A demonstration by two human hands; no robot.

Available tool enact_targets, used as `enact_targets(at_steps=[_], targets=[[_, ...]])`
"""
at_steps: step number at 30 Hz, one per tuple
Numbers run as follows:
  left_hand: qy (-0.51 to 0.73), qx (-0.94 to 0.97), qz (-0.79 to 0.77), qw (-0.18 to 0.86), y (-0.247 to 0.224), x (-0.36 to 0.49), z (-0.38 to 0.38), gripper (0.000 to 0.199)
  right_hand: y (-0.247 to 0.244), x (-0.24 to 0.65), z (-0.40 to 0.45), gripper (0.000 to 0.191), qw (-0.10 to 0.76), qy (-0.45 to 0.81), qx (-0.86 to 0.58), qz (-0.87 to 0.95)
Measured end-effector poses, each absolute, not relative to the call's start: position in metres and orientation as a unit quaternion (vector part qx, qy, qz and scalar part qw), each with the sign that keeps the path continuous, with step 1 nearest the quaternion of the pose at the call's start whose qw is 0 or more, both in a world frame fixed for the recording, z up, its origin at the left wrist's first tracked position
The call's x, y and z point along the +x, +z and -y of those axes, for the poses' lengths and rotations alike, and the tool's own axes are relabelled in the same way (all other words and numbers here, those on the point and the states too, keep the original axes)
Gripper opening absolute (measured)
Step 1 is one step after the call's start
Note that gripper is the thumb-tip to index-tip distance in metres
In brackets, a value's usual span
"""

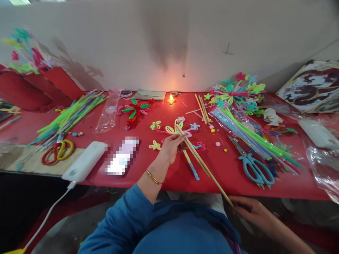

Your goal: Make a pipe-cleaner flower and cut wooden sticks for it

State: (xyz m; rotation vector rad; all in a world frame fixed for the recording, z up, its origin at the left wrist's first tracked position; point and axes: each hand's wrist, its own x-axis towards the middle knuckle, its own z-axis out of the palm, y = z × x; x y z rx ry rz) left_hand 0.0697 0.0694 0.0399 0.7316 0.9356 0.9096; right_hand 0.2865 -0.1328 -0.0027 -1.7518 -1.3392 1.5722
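Observation:
Thin wooden sticks (196,154) slant from the middle of the red table down to the lower right. My left hand (171,146) is closed round their upper part, over a pipe-cleaner flower piece (173,130) on the table. One stick reaches farther down than the others, and my right hand (246,208) pinches its lower end beyond the table's front edge. Beside my left hand, a yellow and blue wrapped stem (192,165) points toward the front edge.
Blue scissors (255,169) and pipe cleaners (254,135) lie to the right. A small flame (171,99) burns near the wall. More sticks (202,109) lie behind. A phone (122,156), a white power bank (84,161) and red-yellow scissors (57,151) are at left.

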Motion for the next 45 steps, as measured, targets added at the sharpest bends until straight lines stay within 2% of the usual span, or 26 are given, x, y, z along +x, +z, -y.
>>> enact_targets(at_steps=[4,7,13,20,24,40,43,45], targets=[[0.421,0.335,-0.442,0.718,0.041,0.074,-0.072,0.014,0.010,0.298,0.124,0.051,0.202,0.567,-0.648,0.466],[0.425,0.340,-0.444,0.712,0.041,0.079,-0.073,0.014,0.026,0.308,0.111,0.053,0.237,0.541,-0.666,0.455],[0.427,0.348,-0.450,0.703,0.043,0.094,-0.071,0.013,0.057,0.312,0.072,0.039,0.293,0.586,-0.627,0.422],[0.440,0.352,-0.438,0.701,0.041,0.103,-0.071,0.012,0.059,0.295,0.043,0.021,0.243,0.675,-0.559,0.417],[0.450,0.346,-0.452,0.688,0.040,0.103,-0.073,0.011,0.059,0.296,0.039,0.017,0.232,0.676,-0.538,0.447],[0.476,0.364,-0.418,0.683,0.036,0.099,-0.077,0.016,0.070,0.295,0.025,0.027,0.183,0.629,-0.561,0.506],[0.503,0.403,-0.456,0.613,0.036,0.093,-0.071,0.022,0.072,0.300,0.019,0.026,0.167,0.588,-0.598,0.519],[0.556,0.468,-0.490,0.482,0.042,0.090,-0.063,0.027,0.073,0.303,0.016,0.025,0.128,0.525,-0.623,0.566]])
